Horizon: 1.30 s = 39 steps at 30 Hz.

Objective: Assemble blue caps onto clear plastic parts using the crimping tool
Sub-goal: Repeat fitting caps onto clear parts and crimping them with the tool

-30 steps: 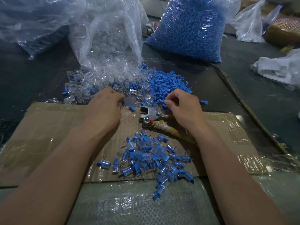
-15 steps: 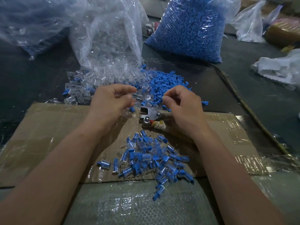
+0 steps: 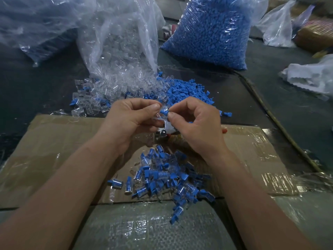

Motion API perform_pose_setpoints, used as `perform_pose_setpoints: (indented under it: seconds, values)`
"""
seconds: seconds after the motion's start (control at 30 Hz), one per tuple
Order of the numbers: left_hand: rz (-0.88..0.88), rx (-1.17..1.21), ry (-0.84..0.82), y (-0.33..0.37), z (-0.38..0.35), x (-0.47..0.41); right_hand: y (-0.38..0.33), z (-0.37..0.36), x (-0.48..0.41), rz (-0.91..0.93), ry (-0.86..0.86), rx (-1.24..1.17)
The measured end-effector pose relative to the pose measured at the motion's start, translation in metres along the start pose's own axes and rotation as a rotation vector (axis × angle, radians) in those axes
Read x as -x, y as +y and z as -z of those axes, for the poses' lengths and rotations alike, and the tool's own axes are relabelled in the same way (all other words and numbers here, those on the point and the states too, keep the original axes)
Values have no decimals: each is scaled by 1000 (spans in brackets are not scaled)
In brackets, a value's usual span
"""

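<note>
Cap (image 3: 164,111), blue, is pinched btwn thumb & forefinger of right hand (image 3: 197,127), held above the cardboard (image 3: 54,141). Its end sits at a clear part (image 3: 158,117) that left hand (image 3: 129,121) grips w/ curled fingers; whether cap & part are touching or just apart, can't tell. Hands are close together, fingertips nearly meeting. Right under them the tool (image 3: 163,132) lies on the cardboard, mostly hidden, only its metal head showing. Nearer the person, a heap of capped pieces (image 3: 162,177) spreads over the cardboard's front edge. Beyond the hands: loose caps (image 3: 187,92) on the right, loose clear parts (image 3: 97,100) on the left, both on the dark table (image 3: 36,91). Behind those, a clear-parts bag (image 3: 119,42) & a caps bag (image 3: 210,31).
</note>
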<state>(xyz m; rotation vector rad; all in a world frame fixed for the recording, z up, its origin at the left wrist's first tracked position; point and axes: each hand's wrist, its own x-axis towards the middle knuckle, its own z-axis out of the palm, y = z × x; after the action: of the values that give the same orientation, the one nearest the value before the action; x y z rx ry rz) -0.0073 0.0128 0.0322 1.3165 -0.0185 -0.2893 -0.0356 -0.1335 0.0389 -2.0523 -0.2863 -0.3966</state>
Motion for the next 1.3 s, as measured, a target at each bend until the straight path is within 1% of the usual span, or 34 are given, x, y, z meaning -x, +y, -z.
perform_pose_setpoints:
  seconds: [0.13,0.2,0.43,0.6,0.73,0.87,1.0,1.1,1.17,1.3]
  values:
    - [17,88,28,-1,-2,-1,0,-2,1,13,-4,0]
    - [21,91,24,-1,-2,0,0,-2,1,6,3,7]
    - [40,97,-76,-1,-2,1,3,-1,0,-1,15,29]
    - [33,82,-77,-1,-1,0,-1,0,1,4,-77,-72]
    - [47,97,-95,0,0,0,-2,2,-1,-29,-56,-71]
    - [52,98,-115,0,1,1,-2,2,-1,-87,-179,-173]
    - [40,34,-123,1,0,3,0,2,-1,-65,-137,-200]
    - [-32,-4,-83,3,1,3,3,3,-3,-121,-119,-228]
    - [-75,-16,-81,4,3,4,5,2,-4,-143,-122,-234]
    - [-130,-160,-120,2,1,7,5,1,-3,-144,-157,-227]
